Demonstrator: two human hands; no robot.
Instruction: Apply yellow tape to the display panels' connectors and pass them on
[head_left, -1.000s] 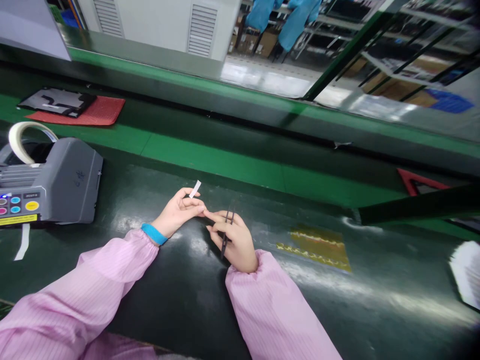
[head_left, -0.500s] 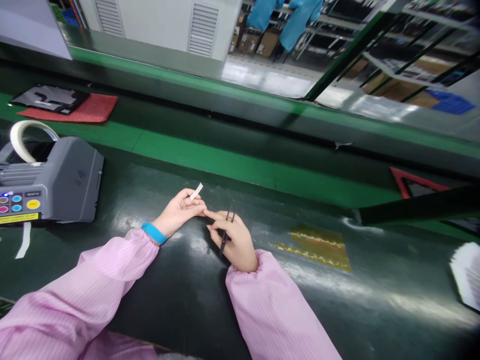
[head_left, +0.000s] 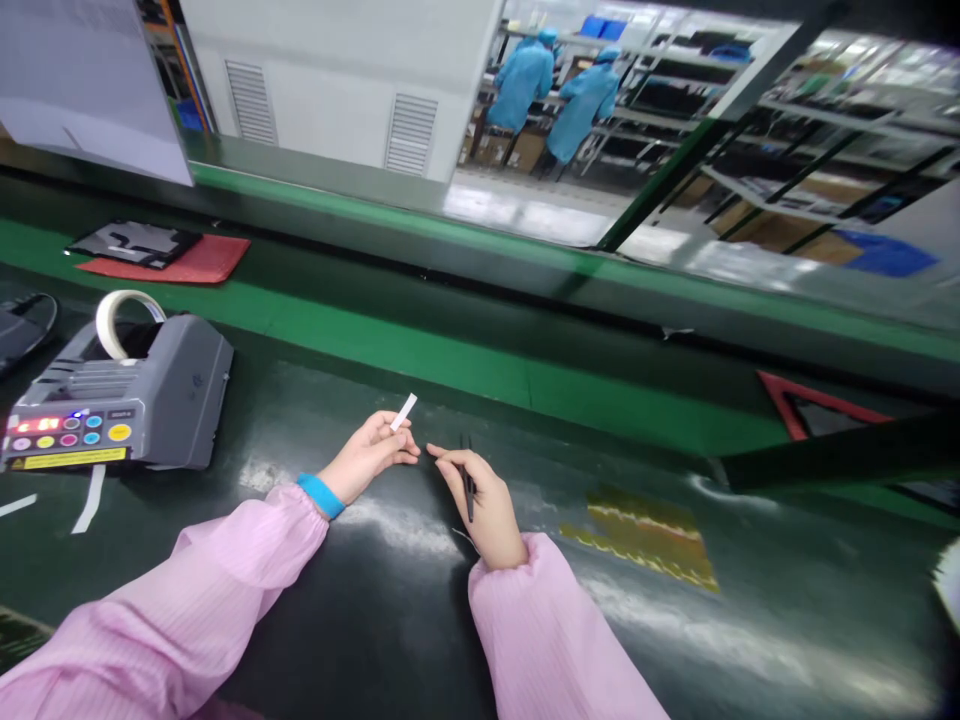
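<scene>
A short strip of white tape (head_left: 403,412) sticks up from the fingers of my left hand (head_left: 366,462), whose thumb and fingers are drawn together. My right hand (head_left: 491,512) has black tweezers (head_left: 470,492) lying across its palm side, under the curled fingers. Its index finger and thumb point toward the left fingertips, with a small gap between the hands. Both hands are over the dark green bench (head_left: 360,620). A thin pale thread or sliver (head_left: 465,538) shows beside the right palm; what it is I cannot make out.
A grey tape dispenser (head_left: 184,390) with a tape roll (head_left: 112,325) stands at left, a tape piece (head_left: 91,500) hanging from its front. Yellowish film (head_left: 652,530) lies to the right. A dark beam (head_left: 832,445) crosses the right side. Two people in blue (head_left: 581,110) are far back.
My hands have come slightly apart; their fingertips met before. The tweezers have turned so their legs look closer together. The camera view has tilted up, showing more of the dispenser and background.
</scene>
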